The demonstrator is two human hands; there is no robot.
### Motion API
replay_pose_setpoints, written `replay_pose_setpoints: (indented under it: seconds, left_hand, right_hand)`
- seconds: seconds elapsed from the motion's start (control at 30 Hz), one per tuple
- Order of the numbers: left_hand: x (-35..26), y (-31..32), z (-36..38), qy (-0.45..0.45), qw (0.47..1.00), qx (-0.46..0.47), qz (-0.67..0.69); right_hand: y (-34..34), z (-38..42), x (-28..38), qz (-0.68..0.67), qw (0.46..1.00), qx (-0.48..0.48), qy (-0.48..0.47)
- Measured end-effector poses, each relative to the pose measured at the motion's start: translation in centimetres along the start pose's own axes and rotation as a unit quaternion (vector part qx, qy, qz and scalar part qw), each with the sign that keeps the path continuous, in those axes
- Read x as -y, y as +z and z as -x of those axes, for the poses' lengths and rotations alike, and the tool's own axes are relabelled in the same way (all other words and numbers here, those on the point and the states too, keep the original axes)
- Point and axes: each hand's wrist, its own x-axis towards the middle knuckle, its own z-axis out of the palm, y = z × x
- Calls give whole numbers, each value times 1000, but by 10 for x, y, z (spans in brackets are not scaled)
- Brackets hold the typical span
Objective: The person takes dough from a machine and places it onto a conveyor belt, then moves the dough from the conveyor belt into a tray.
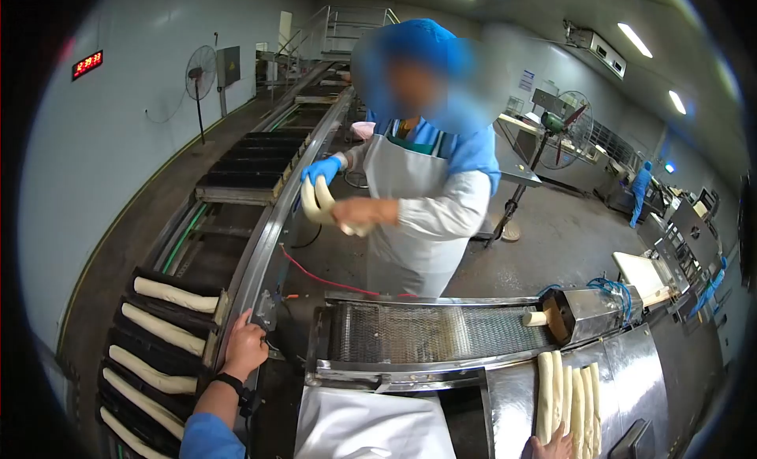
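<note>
My left hand point(246, 347) rests on the metal rail point(260, 258) of the tray conveyor, fingers stretched over its edge and holding nothing. Beside it, long pale dough strips point(162, 372) lie singly in the grooves of black trays point(169, 307). At the bottom of the view, my right hand point(554, 445) touches several dough strips point(578, 396) lined up side by side on a steel table point(631, 372). Its fingers are apart on the dough; the frame's edge cuts off the rest of the hand.
A mesh belt point(434, 333) runs crosswise ahead, with a dough piece point(535, 319) emerging from a metal machine point(591, 313). Across it, a co-worker point(418, 214) holds bent dough strips point(315, 203). A white sheet point(371, 427) lies nearest me. Fans and another person point(640, 192) are farther off.
</note>
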Motion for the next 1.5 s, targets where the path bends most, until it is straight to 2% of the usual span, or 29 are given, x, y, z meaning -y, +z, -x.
replay_pose_setpoints:
  seconds: [0.13,0.3,0.37,0.47,0.53,0.6,0.73,0.77,0.8,0.87,0.9,0.93,0.97,1.0,1.07,1.1,1.13,1.17,1.23,1.27,1.33,1.4,1.47,1.5]
  left_hand:
    - [4,4,0,11,1000,-24,-7]
    - [0,2,0,2,1000,-10,3]
    - [-1,0,0,-7,1000,5,12]
    - [0,1,1,-6,1000,8,8]
    - [-1,2,2,7,1000,-23,5]
    - [0,3,1,4,1000,-21,3]
    - [1,6,3,2,1000,-25,-7]
    - [1,6,4,0,1000,-23,-5]
    - [1,6,3,2,1000,-21,0]
    - [0,4,5,-2,1000,-22,5]
    - [-2,4,6,0,1000,-23,10]
    - [-4,4,7,0,1000,-24,15]
    - [-5,3,8,-5,1000,-27,15]
    - [-5,3,9,-1,1000,-20,8]
    - [0,5,9,-1,1000,-14,0]
    - [3,10,9,4,1000,-19,2]
    - [0,9,10,8,1000,-25,2]
    - [0,8,10,1,1000,-22,10]
    - [0,6,11,1,1000,-26,16]
    - [4,8,10,2,999,-31,17]
    - [3,7,10,5,998,-58,35]
    - [7,7,9,9,998,-58,25]
    - [7,3,8,5,998,-63,25]
    - [7,2,7,7,998,-65,26]
  right_hand:
    - [5,0,1,18,1000,-10,-14]
    - [16,-4,-5,45,998,8,-40]
    - [39,-8,-24,-7,993,-40,-107]
    - [65,-9,-41,-30,992,-44,-118]
    - [49,13,-31,-84,988,-62,-114]
    - [41,24,-28,-23,995,-40,-88]
    - [32,31,-29,3,989,-59,-136]
    - [27,27,-23,-18,996,19,-80]
    - [25,21,-18,7,996,59,-64]
    - [18,-2,-16,-54,974,217,-38]
    - [38,-15,-29,-143,950,276,-20]
    - [44,-19,-24,-139,951,274,-25]
    - [51,-19,-19,-246,935,252,-53]
    - [55,-14,-9,-349,905,228,-81]
    - [67,-11,16,-544,810,176,-132]
    - [66,-42,57,-626,734,265,-7]
    - [-28,-18,119,-606,746,263,-82]
    - [-5,-48,136,-611,750,243,-74]
    - [-94,-47,207,-613,736,268,-99]
    - [-111,-69,228,-587,748,259,-169]
    - [-188,-59,289,-632,659,302,-276]
    - [-253,-39,334,-647,620,360,-260]
    - [-259,-65,369,-602,642,255,-400]
    - [-292,-33,398,-659,585,322,-346]
